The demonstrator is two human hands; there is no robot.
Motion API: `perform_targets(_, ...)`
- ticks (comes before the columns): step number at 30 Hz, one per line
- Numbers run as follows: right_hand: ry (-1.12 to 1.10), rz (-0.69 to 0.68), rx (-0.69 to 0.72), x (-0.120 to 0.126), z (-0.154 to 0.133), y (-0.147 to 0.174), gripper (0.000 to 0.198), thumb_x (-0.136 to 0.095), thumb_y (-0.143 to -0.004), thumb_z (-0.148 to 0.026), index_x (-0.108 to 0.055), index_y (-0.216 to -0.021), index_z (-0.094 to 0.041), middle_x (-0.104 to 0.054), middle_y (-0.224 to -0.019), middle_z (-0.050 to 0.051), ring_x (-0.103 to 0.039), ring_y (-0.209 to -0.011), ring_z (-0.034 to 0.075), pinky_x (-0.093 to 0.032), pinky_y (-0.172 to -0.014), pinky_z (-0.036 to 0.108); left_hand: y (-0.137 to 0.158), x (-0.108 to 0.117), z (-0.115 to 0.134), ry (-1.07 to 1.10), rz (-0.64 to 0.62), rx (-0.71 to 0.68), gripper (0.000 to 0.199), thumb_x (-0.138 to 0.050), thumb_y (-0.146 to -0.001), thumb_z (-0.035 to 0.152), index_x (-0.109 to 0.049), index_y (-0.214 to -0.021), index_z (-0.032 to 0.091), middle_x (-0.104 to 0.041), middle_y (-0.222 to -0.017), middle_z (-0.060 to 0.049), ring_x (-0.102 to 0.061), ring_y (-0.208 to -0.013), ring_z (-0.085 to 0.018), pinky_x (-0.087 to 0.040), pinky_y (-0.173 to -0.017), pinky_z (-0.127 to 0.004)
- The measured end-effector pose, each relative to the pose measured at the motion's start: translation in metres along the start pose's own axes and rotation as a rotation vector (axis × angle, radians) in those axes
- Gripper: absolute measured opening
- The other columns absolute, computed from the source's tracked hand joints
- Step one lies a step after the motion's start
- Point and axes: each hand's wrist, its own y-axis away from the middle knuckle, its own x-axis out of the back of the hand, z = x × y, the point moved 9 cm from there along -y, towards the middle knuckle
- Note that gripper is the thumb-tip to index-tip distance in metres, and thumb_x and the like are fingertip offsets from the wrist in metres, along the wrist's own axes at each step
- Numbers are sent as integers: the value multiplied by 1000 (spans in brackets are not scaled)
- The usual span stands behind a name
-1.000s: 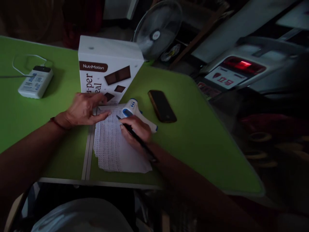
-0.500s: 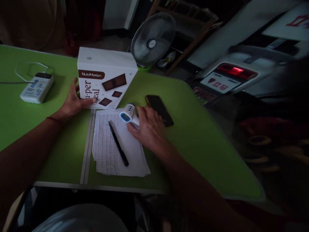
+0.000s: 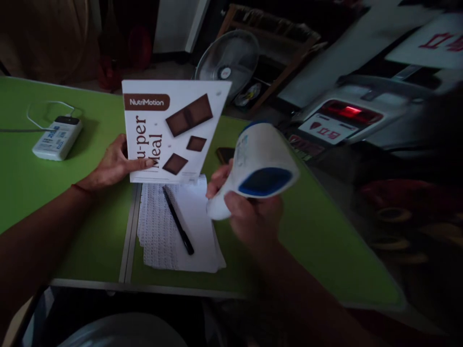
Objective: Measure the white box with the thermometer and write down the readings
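My left hand [image 3: 116,161] grips the lower left side of a white NutriMotion box [image 3: 152,132], its thumb across the front. Brown bars and squares are printed on that face, which is turned toward me. My right hand [image 3: 253,217] is closed around the handle of a white infrared thermometer [image 3: 258,154], held up close to the camera with its blue-framed screen facing me. Beneath the box lies a stack of papers [image 3: 197,231] covered partly in small writing, with a black pen [image 3: 178,221] on top. A dark phone [image 3: 224,154] is mostly hidden behind the thermometer.
A white power adapter [image 3: 58,139] with a cable lies at the left of the green table [image 3: 90,231]. Past the far edge stand a fan [image 3: 227,62] and a wooden rack [image 3: 275,36]. A scooter [image 3: 347,113] with a lit red tail light is at the right.
My right hand has lifted the thermometer off the papers and brought it up toward the camera. My left hand has tilted the box and drawn it nearer, its front now facing me more squarely.
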Motion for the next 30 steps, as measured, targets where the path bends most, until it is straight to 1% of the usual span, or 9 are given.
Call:
perform_targets(2, -247, -105, -90, -20, -5, 9, 18, -67, -92, -43, -64, -96, -26, -63, -82, 1, -57, -65, 15, -50, -58, 32, 5, -18, 8, 39, -97, 25, 70, -94, -64, 49, -62, -118, 19, -73, -121, -11, -66, -117, -36, -58, -96, -54)
perform_targets(3, -315, -118, -141, -26, -4, 13, 17, -69, -92, -42, -63, -92, -26, -62, -81, 0, -55, -64, 14, -48, -55, 30, 7, -25, 10, 40, -138, 34, 69, -93, -65, 49, -62, -118, 18, -73, -120, -12, -67, -115, -36, -59, -94, -53)
perform_targets(8, -361, -106, -255, -42, 7, 20, 28, -83, -77, -39, -66, -93, -24, -64, -85, 0, -56, -66, 13, -51, -59, 30, 14, -38, 3, -31, -200, 62, 72, -92, -64, 49, -60, -118, 15, -72, -118, -14, -70, -105, -32, -62, -84, -47)
perform_targets(11, -395, -108, -316, -46, 18, 20, 28, -83, -76, -39, -65, -91, -23, -64, -82, -1, -56, -65, 12, -51, -57, 28, 14, -38, -4, -53, -200, 95, 79, -94, -61, 49, -57, -121, 15, -71, -121, -16, -70, -104, -31, -62, -82, -46)
perform_targets(15, -470, -87, -309, -48, 20, 20, 26, -80, -81, -42, -65, -89, -23, -64, -78, -1, -58, -63, 12, -53, -57, 27, 13, -38, -1, -79, -205, 89, 75, -93, -64, 50, -56, -119, 15, -72, -120, -14, -70, -104, -30, -62, -82, -44)
perform_targets(21, -505, -151, -299, -54, 18, 20, 25, -78, -85, -44, -66, -83, -22, -66, -75, -1, -63, -65, 13, -53, -61, 28, 14, -42, 6, -44, -259, 44, 68, -92, -66, 47, -56, -115, 16, -73, -114, -11, -71, -101, -28, -63, -79, -39)
perform_targets(25, -510, -183, -295, -55, 17, 20, 24, -77, -87, -45, -67, -84, -22, -67, -76, 0, -63, -66, 14, -54, -62, 30, 15, -47, 8, -8, -306, 38, 65, -91, -68, 44, -56, -115, 16, -73, -112, -11, -71, -103, -29, -63, -81, -40)
perform_targets(28, -522, -176, -301, -54, 18, 20, 25, -76, -87, -47, -69, -94, -23, -69, -79, 0, -64, -67, 14, -55, -64, 32, 14, -48, 11, 0, -317, 17, 65, -92, -68, 42, -56, -116, 16, -73, -114, -11, -70, -106, -29, -64, -84, -41)
perform_targets(30, -527, -162, -307, -53, 19, 20, 32, -77, -85, -50, -69, -102, -24, -69, -80, 0, -63, -66, 15, -55, -63, 33, 14, -48, 11, 2, -316, 8, 66, -92, -68, 42, -56, -116, 16, -72, -114, -11, -70, -106, -29, -64, -84, -41)
